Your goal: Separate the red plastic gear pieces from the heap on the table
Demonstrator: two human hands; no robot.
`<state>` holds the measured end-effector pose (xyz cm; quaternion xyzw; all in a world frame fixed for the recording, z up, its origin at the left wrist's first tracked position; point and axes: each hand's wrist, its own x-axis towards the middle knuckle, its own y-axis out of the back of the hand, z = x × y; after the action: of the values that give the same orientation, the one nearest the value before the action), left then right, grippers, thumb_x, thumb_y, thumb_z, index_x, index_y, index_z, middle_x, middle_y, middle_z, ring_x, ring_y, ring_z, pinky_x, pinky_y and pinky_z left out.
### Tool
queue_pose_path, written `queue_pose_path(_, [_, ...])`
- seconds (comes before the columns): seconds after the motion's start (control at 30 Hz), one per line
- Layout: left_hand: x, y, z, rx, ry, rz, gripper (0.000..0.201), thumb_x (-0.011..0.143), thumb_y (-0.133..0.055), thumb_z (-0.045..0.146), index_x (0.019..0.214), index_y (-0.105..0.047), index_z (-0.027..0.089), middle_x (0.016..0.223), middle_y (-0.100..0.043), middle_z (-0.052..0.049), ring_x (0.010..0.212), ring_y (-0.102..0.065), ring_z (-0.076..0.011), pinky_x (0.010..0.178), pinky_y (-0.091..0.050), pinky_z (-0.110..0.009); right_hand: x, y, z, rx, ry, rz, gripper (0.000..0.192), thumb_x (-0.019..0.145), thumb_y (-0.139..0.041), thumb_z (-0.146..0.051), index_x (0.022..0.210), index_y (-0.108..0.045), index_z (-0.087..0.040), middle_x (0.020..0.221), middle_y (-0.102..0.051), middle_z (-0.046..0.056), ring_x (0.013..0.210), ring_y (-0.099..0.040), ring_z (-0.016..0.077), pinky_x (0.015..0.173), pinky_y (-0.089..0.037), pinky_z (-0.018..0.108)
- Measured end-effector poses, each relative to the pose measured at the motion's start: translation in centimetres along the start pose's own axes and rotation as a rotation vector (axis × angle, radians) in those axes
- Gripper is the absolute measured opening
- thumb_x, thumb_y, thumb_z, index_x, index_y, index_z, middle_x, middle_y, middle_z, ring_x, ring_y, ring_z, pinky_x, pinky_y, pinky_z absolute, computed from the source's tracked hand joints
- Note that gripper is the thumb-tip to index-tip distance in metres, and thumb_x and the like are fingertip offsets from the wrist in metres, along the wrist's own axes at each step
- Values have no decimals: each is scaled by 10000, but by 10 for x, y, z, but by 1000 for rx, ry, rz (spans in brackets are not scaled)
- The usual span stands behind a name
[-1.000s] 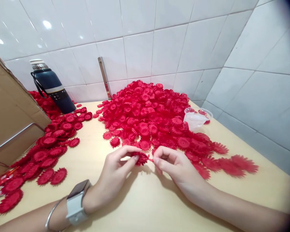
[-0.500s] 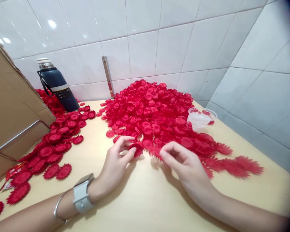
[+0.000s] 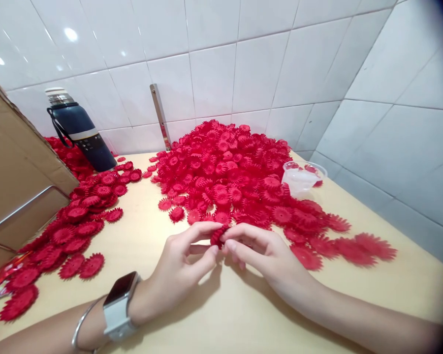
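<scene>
My left hand [image 3: 180,268] and my right hand [image 3: 260,255] meet over the pale wooden table [image 3: 214,314], fingertips pinching one small red toothed flower piece [image 3: 218,236] between them. The left wrist wears a white watch and a thin bangle. Just beyond the hands lies a big heap of red flower pieces [image 3: 229,172]. A second, flatter spread of red flower pieces [image 3: 77,226] lies to the left.
A dark blue bottle [image 3: 79,130] stands at the back left by the tiled wall. A cardboard box [image 3: 15,177] leans at the far left. A clear plastic cup [image 3: 302,177] lies beside the heap on the right. A metal strip [image 3: 158,115] leans on the wall.
Half a second ago my hands were apart at the heap's edge, the left touching a flower piece. Now they have drawn back toward me and joined on one piece.
</scene>
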<state>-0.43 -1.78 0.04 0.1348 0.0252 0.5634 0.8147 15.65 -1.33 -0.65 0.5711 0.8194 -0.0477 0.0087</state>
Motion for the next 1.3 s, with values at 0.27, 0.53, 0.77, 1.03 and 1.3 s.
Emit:
queue_pose_path(0.27, [-2,0,0,31,6,-50,302,804,-499,126,1100,-509,187,1136,-573,-54,936,-609,-167,813,-524,-250,3,4,4,91,22,5,185,763,-568,-302,659,-591,-152,590,-552,-10,543,-477,95,512,-392,226])
queue_pose_path(0.53, [-1,-1,-1,45,9,-58,315,802,-509,143,1113,-499,192,1130,-577,-51,917,-617,-165,795,-533,-248,5,4,3,139,4,6,183,747,-593,-291,639,-583,-144,575,-566,-21,508,-477,71,492,-386,200])
queue_pose_path(0.77, [-1,-1,3,6,28,-60,267,795,-537,185,1059,-507,179,1054,-599,-52,878,-623,-157,780,-531,-253,3,1,-1,108,-20,9,115,729,-587,-243,663,-581,-150,556,-555,-27,494,-470,77,476,-375,198])
queue_pose_path(1.03, [4,-2,-1,-106,120,55,192,785,-538,156,961,-468,187,877,-645,-34,789,-631,-148,695,-517,-247,0,2,4,-10,-21,-43,86,657,-545,-106,598,-509,-157,530,-464,-46,498,-402,77,467,-301,197])
queue_pose_path(1.3, [8,-1,-4,-63,99,157,155,769,-511,89,868,-446,190,703,-590,23,682,-605,-119,581,-473,-196,-1,4,2,-57,-38,-13,115,574,-503,-61,525,-478,-161,495,-463,-58,471,-395,67,444,-277,186])
